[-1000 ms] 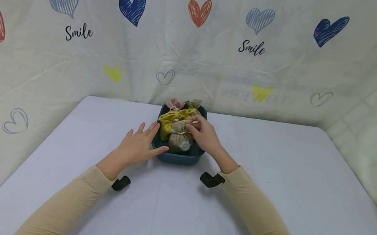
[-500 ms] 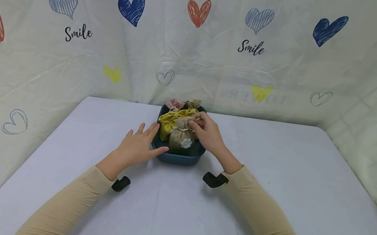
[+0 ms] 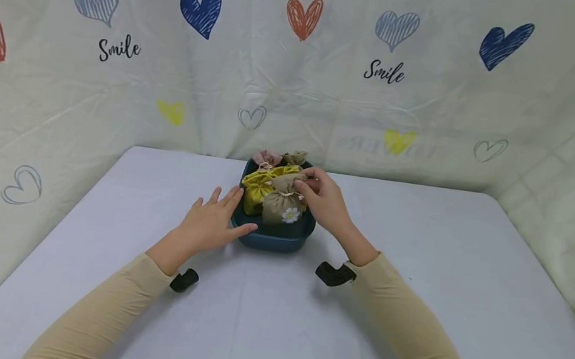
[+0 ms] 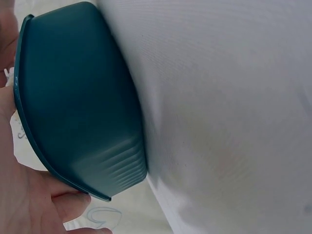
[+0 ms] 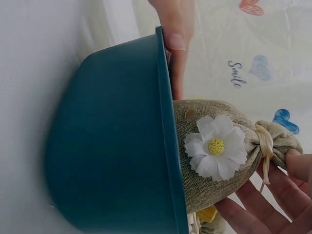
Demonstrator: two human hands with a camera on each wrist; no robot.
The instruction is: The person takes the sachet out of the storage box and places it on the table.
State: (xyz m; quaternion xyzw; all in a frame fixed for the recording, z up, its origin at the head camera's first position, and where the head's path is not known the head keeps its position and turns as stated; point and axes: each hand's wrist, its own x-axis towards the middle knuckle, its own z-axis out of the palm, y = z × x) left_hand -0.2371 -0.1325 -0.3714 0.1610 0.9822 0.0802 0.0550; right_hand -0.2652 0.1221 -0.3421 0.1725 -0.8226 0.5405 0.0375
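My right hand [image 3: 324, 202] pinches the gathered neck of a beige drawstring pouch [image 3: 278, 207] that bears a white daisy [image 5: 216, 146]. In the right wrist view the pouch stands well above the rim of a dark teal basin [image 5: 112, 136], its lower end hidden behind the wall. My left hand [image 3: 209, 219] lies spread over the basin's left rim, fingers straight, thumb along the front edge. Behind the held pouch, a yellow pouch [image 3: 254, 196] sits in the basin.
At the back of the basin are a pink pouch [image 3: 266, 157] and another tan pouch [image 3: 296, 157]. A white tabletop [image 3: 267, 324] carries the basin, and a curtain with printed hearts [image 3: 200, 12] hangs behind it. Each wrist wears a black camera mount [image 3: 335, 274].
My right hand has risen slightly and shifted right, drawing the beige daisy pouch up from the basin's floor. The left hand has stayed on the rim.
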